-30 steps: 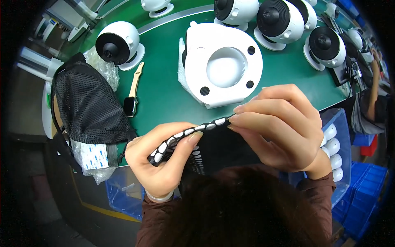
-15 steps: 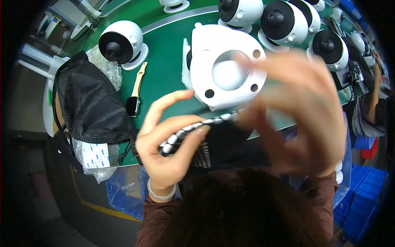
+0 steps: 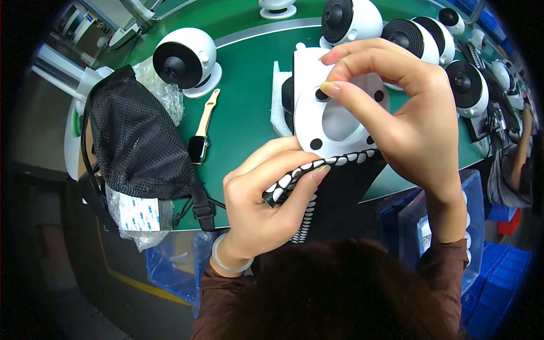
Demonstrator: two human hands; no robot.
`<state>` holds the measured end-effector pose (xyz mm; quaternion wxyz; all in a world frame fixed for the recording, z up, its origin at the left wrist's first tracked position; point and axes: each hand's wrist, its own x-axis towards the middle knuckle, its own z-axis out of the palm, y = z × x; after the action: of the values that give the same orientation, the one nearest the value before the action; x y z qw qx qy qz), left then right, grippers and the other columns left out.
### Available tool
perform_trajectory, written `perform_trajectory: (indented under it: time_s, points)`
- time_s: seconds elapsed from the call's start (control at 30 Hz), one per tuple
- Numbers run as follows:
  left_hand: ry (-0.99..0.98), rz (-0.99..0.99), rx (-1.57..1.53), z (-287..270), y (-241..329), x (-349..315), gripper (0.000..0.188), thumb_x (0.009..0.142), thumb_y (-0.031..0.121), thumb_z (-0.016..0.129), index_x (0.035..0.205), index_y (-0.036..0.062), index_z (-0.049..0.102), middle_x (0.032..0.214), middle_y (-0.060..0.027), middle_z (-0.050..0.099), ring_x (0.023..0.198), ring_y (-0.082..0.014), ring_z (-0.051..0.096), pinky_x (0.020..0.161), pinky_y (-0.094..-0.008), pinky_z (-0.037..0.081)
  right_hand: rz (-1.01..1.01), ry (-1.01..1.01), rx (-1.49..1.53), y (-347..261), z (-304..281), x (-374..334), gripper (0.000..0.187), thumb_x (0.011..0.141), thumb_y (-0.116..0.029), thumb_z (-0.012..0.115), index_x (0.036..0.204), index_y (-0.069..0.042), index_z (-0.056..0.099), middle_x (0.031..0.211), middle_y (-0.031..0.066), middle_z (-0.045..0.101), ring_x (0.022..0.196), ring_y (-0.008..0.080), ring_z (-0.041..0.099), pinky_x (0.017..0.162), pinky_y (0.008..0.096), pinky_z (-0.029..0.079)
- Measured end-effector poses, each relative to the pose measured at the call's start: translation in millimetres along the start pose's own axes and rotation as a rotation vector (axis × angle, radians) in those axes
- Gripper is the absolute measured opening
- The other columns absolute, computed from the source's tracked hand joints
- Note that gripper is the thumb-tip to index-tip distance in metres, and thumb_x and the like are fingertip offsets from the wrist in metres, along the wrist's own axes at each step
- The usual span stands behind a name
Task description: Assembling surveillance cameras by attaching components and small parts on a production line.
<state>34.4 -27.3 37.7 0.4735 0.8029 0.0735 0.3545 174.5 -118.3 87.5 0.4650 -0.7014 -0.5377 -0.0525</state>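
Note:
My left hand pinches a bent black sheet of small round pads, white dots along its edge, between thumb and fingers. Just beyond it lies a white rounded device with its flat base up, showing a round hollow in the middle and dark round spots near the edge. My right hand reaches over this base. Its thumb tip touches or nearly touches a black round pad at the base's upper left; the curled forefinger stands apart from the thumb. White foam lies against the device's left side.
To the left are a black mesh bag, a watch and clear bubble wrap. A white camera-like device stands behind the watch; several similar ones stand at the far right. Blue bins sit below the table edge.
The view has shifted, so table things appear farther right. My right hand, blurred before, is now steadier over the base's upper left, where a black pad shows. My left hand still holds the sheet.

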Motion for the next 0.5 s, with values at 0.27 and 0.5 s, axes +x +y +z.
perform_trajectory:
  time_s: [0.27,0.5]
  points:
    - [0.003,0.039,-0.001,0.1,-1.2,2.1,0.016,0.064,-0.006,0.065,0.079,-0.0027,0.061,0.079,-0.0121,0.06,0.068,-0.0181,0.059,0.061,-0.0235,0.045,-0.042,0.012,-0.025,0.9,1.8,2.3,0.007,0.07,-0.004,0.062,0.074,0.002,0.06,0.084,0.0108,0.061,0.08,0.0164,0.058,0.075,0.0251,0.042]
    - [-0.001,0.048,-0.005,0.5,-1.0,1.1,0.015,0.064,-0.006,0.065,0.079,-0.0029,0.061,0.079,-0.0121,0.06,0.067,-0.0179,0.059,0.06,-0.0233,0.045,-0.045,-0.005,-0.013,1.1,-0.2,1.8,0.008,0.069,-0.005,0.062,0.072,0.002,0.06,0.083,0.0109,0.061,0.079,0.0164,0.058,0.075,0.0249,0.042]
